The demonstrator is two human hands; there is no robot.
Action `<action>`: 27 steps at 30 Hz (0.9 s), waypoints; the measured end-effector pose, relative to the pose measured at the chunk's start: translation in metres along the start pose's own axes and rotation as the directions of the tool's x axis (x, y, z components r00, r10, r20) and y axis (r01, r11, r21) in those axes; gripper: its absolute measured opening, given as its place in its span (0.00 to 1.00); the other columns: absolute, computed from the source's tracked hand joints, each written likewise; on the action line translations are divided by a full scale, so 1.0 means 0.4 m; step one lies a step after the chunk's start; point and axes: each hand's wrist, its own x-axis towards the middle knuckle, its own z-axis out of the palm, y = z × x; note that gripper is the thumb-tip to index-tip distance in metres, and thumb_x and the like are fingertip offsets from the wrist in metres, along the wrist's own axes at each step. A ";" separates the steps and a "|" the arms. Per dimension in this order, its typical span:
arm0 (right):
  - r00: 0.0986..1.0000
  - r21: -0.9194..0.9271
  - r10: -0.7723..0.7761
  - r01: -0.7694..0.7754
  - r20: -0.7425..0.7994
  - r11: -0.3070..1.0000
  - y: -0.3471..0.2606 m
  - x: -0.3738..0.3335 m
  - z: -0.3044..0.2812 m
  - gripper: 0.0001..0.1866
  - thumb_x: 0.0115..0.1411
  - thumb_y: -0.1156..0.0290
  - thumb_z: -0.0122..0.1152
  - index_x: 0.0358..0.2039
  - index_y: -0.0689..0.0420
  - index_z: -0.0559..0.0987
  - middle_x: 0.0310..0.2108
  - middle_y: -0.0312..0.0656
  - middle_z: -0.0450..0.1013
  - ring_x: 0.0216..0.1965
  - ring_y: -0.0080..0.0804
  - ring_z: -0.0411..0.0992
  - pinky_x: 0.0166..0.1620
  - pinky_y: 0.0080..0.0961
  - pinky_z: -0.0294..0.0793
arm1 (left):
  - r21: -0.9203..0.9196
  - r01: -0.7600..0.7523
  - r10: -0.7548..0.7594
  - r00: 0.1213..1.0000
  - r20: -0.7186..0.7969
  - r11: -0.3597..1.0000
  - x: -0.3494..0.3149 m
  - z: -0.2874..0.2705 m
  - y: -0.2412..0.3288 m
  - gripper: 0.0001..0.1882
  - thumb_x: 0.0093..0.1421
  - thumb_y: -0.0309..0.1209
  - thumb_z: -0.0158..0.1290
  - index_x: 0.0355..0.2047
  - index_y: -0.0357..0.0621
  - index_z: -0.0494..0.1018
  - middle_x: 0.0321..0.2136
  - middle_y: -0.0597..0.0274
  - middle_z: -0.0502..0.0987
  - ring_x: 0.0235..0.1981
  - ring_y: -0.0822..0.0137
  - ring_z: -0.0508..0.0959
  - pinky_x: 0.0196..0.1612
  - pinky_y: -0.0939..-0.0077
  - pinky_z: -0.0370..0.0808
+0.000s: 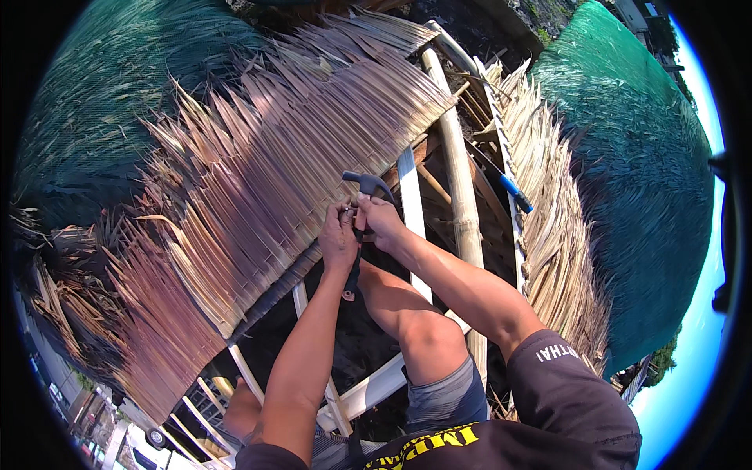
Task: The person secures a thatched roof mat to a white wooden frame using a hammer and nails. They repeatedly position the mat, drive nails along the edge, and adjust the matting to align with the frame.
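My right hand (381, 221) is closed round a claw hammer (368, 184), high up near its dark metal head. The hammer's handle points down past my wrists. Right beside it, my left hand (339, 241) has its fingertips pinched together close to the hammer's neck. Something small and pale shows at those fingertips, too small to name. Both hands are over the lower edge of a brown palm-leaf thatch panel (313, 125), whose leaves lie in overlapping rows.
Bamboo poles (464, 204) and pale wooden strips (411, 192) form a frame with dark gaps. To the right lie a blue-handled blade (515, 194) and more dry thatch (548, 235). Green netting (634, 157) covers the outer roofs. A vehicle (129, 446) stands far below.
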 end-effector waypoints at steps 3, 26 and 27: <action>0.935 -0.181 -0.345 0.326 -0.083 0.928 -0.071 0.003 0.032 0.13 0.69 0.56 0.59 0.37 0.53 0.77 0.26 0.32 0.73 0.28 0.27 0.74 0.34 0.32 0.74 | 0.432 -0.066 0.100 0.993 -0.056 0.900 0.011 -0.124 -0.084 0.13 0.68 0.30 0.50 0.52 0.44 0.72 0.46 0.56 0.79 0.59 0.48 0.74 0.60 0.50 0.68; 0.587 -0.482 -0.167 0.434 0.792 -0.761 -0.146 0.110 -0.029 0.28 0.50 0.74 0.65 0.55 0.51 0.74 0.43 0.38 0.71 0.48 0.41 0.71 0.47 0.32 0.79 | 0.211 -0.126 0.113 0.991 0.072 0.969 -0.030 -0.233 -0.071 0.12 0.64 0.27 0.53 0.48 0.43 0.73 0.44 0.54 0.79 0.49 0.51 0.78 0.51 0.60 0.74; 0.552 -0.480 -0.187 0.452 0.813 -0.752 -0.158 0.081 -0.015 0.26 0.51 0.74 0.64 0.53 0.51 0.75 0.42 0.38 0.71 0.48 0.40 0.71 0.47 0.32 0.79 | 0.154 -0.111 0.105 0.993 0.046 0.982 -0.069 -0.241 -0.050 0.10 0.64 0.26 0.54 0.45 0.43 0.74 0.40 0.56 0.79 0.43 0.53 0.79 0.47 0.63 0.75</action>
